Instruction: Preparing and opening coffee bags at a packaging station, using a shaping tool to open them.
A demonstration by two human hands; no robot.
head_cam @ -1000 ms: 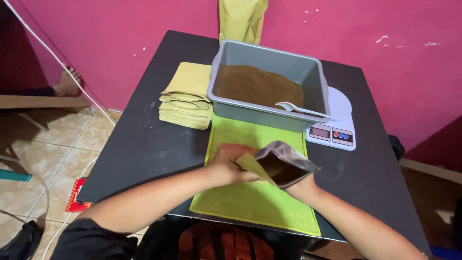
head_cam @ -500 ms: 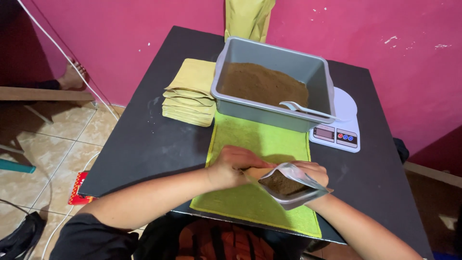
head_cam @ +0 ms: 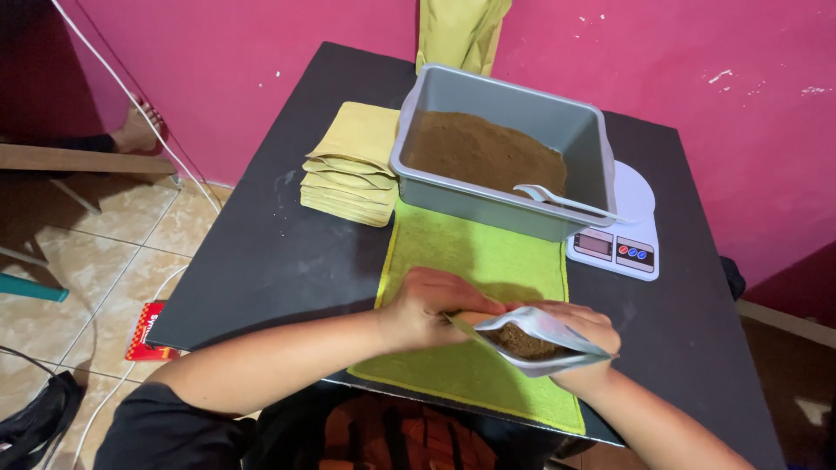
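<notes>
- Head view: a foil-lined pouch [head_cam: 542, 339] with its mouth open sits low over the near end of the green towel [head_cam: 475, 261], partly filled with brown powder visible inside.
- Left hand [head_cam: 427, 305] is clenched on the pouch's near-left lip, pinching the edge so the mouth stays spread.
- Right hand [head_cam: 579, 335] grasps the pouch from the far-right side and beneath, supporting the filled body; the pouch tilts slightly, mouth facing the camera.
- Both grips oppose each other across the opening, which keeps the contents level and the rim accessible.
- Green towel lies lengthwise on the black table [head_cam: 261, 252], under the working area, likely to catch spilled powder.
- Grey tub [head_cam: 505, 161] stands at the towel's far end, holding brown powder, with a white spoon [head_cam: 557, 198] resting against its right rim.
- White scale [head_cam: 623, 231] sits just beside the tub, to the right, partly hidden behind it.
- Stack of flat tan pouches [head_cam: 353, 165] lies left of the tub, within reach.
</notes>
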